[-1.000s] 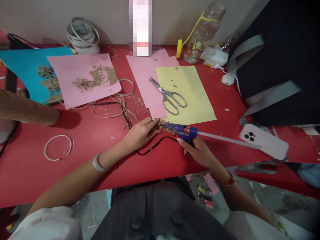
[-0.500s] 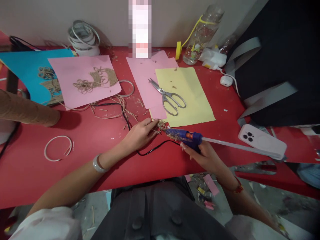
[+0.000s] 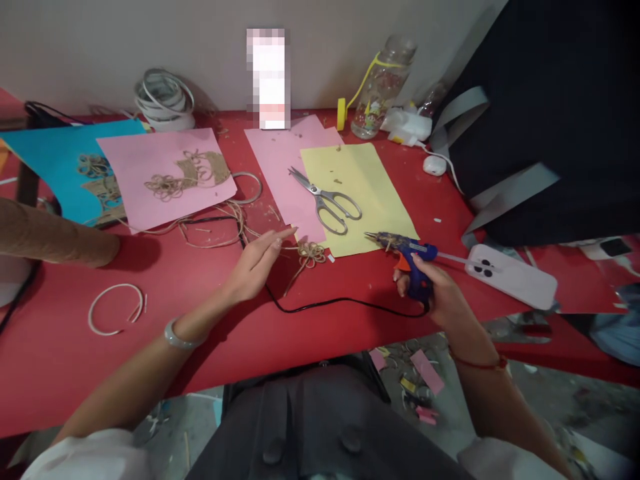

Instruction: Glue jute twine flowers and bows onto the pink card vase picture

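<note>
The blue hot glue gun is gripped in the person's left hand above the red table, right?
No, the hand is wrong: the head view shows the blue hot glue gun gripped in the person's right hand, above the red table.

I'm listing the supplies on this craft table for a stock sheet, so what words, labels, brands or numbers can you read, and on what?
No words, brands or numbers can be read.
The blue hot glue gun has a small mark on its side, too small to read.
The clear plastic bottle with a yellow strap has printed decoration, with no legible text.
The pixelated upright object by the wall is too blurred to read.
</note>
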The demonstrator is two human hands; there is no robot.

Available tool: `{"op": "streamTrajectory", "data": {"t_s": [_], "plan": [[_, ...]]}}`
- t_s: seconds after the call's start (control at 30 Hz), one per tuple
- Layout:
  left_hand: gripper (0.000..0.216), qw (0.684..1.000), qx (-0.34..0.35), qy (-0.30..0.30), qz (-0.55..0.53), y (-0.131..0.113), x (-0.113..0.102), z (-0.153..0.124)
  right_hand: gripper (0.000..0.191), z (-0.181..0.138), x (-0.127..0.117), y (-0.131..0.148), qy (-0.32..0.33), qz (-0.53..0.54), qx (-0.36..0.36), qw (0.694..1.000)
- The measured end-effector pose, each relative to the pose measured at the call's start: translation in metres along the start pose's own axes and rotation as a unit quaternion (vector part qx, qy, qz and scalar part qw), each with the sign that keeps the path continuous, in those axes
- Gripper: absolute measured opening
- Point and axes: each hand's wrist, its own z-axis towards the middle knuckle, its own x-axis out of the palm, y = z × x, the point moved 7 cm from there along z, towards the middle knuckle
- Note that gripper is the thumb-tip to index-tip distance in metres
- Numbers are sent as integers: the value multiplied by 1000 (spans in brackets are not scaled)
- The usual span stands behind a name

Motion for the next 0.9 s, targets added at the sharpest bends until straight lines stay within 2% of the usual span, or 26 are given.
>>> {"op": "streamTrajectory", "data": {"t_s": [0.17,0.27,0.37,0.43,0.47,0.57,0.63,0.7,0.77,0.9], "plan": [[48,1000,5,21,-22,-6,2,1,49,14,-19,0,-26,-71,5,997],[45,997,12,38,-67,-8,4,1,55,10,-30,10,-33,-184,-6,982],[43,995,31,48,-87,-16,4,1,54,-4,-43,32,-119,-309,-107,938],[42,994,41,64,-83,-23,6,1,45,-15,-34,39,-149,-325,-182,916],[42,993,46,77,-78,-27,8,1,41,-18,-20,38,-125,-314,-202,919],[41,989,73,117,-54,-41,14,-1,37,-20,47,19,45,-284,-200,937],[39,986,99,127,-31,-49,19,-4,35,-24,93,10,150,-266,-197,932],[36,985,120,125,-13,-52,22,-6,33,-28,124,6,226,-254,-195,920],[35,984,124,128,-13,-50,25,-8,33,-32,138,7,259,-245,-198,913],[44,986,89,138,-20,-37,25,-9,28,-33,137,11,255,-217,-203,920]]}}
